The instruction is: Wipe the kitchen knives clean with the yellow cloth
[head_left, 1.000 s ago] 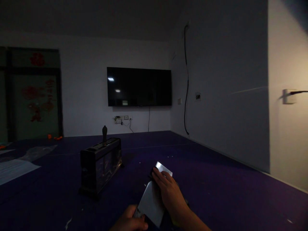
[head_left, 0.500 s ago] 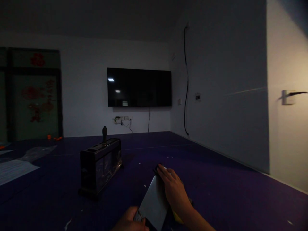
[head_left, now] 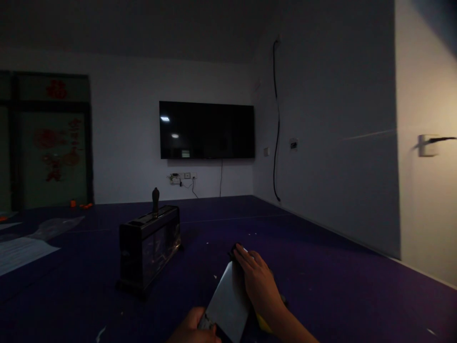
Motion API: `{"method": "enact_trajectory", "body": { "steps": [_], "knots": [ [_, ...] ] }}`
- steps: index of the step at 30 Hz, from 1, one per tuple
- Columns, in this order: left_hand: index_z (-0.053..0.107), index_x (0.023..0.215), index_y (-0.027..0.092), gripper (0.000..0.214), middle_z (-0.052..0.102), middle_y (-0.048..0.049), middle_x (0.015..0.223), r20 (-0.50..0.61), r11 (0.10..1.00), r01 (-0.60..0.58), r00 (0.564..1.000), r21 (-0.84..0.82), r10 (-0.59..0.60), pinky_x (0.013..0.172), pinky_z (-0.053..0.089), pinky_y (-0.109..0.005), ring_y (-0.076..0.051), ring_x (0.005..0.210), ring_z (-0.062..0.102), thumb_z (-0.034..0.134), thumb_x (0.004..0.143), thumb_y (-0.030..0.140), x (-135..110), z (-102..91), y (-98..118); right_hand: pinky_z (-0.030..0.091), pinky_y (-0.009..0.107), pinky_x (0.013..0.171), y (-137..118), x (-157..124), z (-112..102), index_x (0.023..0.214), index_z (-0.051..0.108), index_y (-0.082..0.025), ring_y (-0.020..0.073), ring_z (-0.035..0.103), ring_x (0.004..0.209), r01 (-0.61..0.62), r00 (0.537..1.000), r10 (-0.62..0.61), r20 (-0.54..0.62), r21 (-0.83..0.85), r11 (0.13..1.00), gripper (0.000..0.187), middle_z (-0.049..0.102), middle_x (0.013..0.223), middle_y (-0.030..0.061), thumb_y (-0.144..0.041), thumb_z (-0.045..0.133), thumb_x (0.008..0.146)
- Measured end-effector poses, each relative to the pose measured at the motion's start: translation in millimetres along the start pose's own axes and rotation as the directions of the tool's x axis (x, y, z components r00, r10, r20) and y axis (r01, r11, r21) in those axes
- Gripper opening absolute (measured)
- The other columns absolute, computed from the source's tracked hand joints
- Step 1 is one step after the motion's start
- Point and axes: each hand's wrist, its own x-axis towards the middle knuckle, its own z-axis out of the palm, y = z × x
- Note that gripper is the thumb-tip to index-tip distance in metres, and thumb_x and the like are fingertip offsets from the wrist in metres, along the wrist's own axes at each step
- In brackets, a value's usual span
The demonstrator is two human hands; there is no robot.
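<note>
A broad, flat, pale metal blade [head_left: 226,305], shaped like a cleaver, lies slanted low in the middle of the view. My left hand [head_left: 193,329] is closed around its near end at the bottom edge. My right hand [head_left: 259,283] rests on the blade's far part with the fingers laid flat. The fingertips reach a small dark object [head_left: 235,248] under the blade's tip; I cannot make out what it is. Something yellow [head_left: 263,324] peeks out beneath my right wrist.
The room is dim, with a dark purple floor [head_left: 321,276]. A dark box [head_left: 148,247] with a handle [head_left: 155,200] sticking up stands to the left of my hands. A black screen [head_left: 207,129] hangs on the far wall. Pale sheets [head_left: 21,250] lie at far left.
The blade has shifted under my right hand, so its bright far corner no longer shows. My right hand slid slightly forward. In the last half second almost nothing moved.
</note>
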Motion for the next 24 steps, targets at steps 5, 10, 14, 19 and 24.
{"method": "enact_trajectory", "body": {
  "steps": [5, 10, 14, 19, 24],
  "knots": [
    [0.048, 0.077, 0.016, 0.031, 0.047, 0.0047, 0.063, 0.039, 0.996, -0.085, 0.996, -0.027, 0.086, 0.056, 0.030, -0.022, -0.009, 0.058, 0.046, 0.069, 0.054, 0.019, -9, -2.2, 4, 0.042, 0.034, 0.089, 1, 0, 1, 0.127, 0.047, -0.024, 0.0191, 0.050, 0.106, -0.041, 0.999, 0.040, -0.006, -0.014, 0.999, 0.058, 0.046, 0.132, -0.0011, 0.001, 0.031, 0.077],
    [0.048, 0.077, 0.016, 0.027, 0.047, 0.0049, 0.062, 0.084, 0.990, -0.111, 0.989, -0.084, 0.118, 0.057, 0.030, -0.022, -0.008, 0.056, 0.044, 0.067, 0.058, 0.020, -21, -3.3, 10, 0.041, 0.035, 0.091, 3, -1, 2, 0.127, 0.048, -0.023, 0.0197, 0.050, 0.107, -0.053, 0.998, 0.053, -0.022, -0.027, 0.998, 0.059, 0.047, 0.132, -0.0004, 0.002, 0.030, 0.076],
    [0.050, 0.080, 0.016, 0.030, 0.049, 0.0042, 0.064, 0.058, 0.989, -0.098, 0.993, -0.112, 0.105, 0.058, 0.031, -0.021, -0.009, 0.058, 0.047, 0.069, 0.057, 0.019, -22, -2.0, 12, 0.041, 0.036, 0.090, 5, -1, 4, 0.128, 0.046, -0.024, 0.0202, 0.050, 0.106, -0.036, 0.999, 0.035, -0.016, -0.025, 0.999, 0.062, 0.047, 0.132, -0.0007, 0.002, 0.031, 0.074],
    [0.051, 0.083, 0.014, 0.027, 0.049, 0.0042, 0.064, 0.042, 0.989, -0.075, 0.996, -0.131, 0.082, 0.059, 0.031, -0.021, -0.008, 0.057, 0.045, 0.065, 0.059, 0.015, -23, -2.5, 13, 0.042, 0.038, 0.089, 8, -2, 8, 0.130, 0.043, -0.023, 0.0207, 0.051, 0.104, -0.020, 1.000, 0.019, -0.015, -0.040, 0.999, 0.063, 0.046, 0.133, 0.0008, 0.002, 0.031, 0.073],
    [0.051, 0.084, 0.016, 0.029, 0.050, 0.0039, 0.064, 0.031, 0.990, -0.085, 0.996, -0.116, 0.089, 0.059, 0.031, -0.021, -0.010, 0.061, 0.047, 0.067, 0.059, 0.019, -25, -2.9, 13, 0.041, 0.039, 0.090, 9, -3, 11, 0.129, 0.044, -0.024, 0.0208, 0.051, 0.104, -0.012, 0.999, 0.010, -0.040, -0.063, 0.998, 0.065, 0.046, 0.132, 0.0002, 0.003, 0.031, 0.072]
  ]
}}
